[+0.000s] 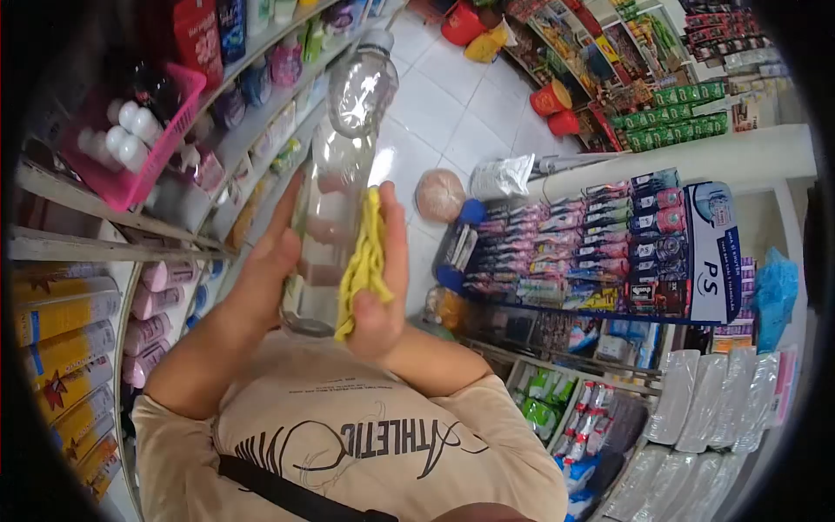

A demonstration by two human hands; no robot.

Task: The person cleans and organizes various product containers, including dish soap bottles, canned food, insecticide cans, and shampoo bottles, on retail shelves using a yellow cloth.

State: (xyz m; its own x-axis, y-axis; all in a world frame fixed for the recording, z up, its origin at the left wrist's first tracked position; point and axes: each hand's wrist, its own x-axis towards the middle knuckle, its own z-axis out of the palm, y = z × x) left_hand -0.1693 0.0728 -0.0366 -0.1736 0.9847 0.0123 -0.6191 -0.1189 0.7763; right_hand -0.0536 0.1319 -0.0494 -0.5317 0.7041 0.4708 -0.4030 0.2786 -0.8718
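A tall clear plastic bottle [339, 157] is held up in front of my chest, its cap pointing away from me. My left hand [270, 261] grips the lower part of the bottle from the left side. My right hand [383, 296] holds a yellow cloth [364, 261] pressed flat against the bottle's right side, fingers stretched along it. The bottle looks empty.
Shop shelves on the left carry a pink basket [130, 148] of white-capped items, pink bottles and yellow cans [65, 339]. A display rack of packets [600, 252] stands on the right, with wrapped goods below it. White tiled floor [452, 96] runs ahead, with red buckets [550, 97] along it.
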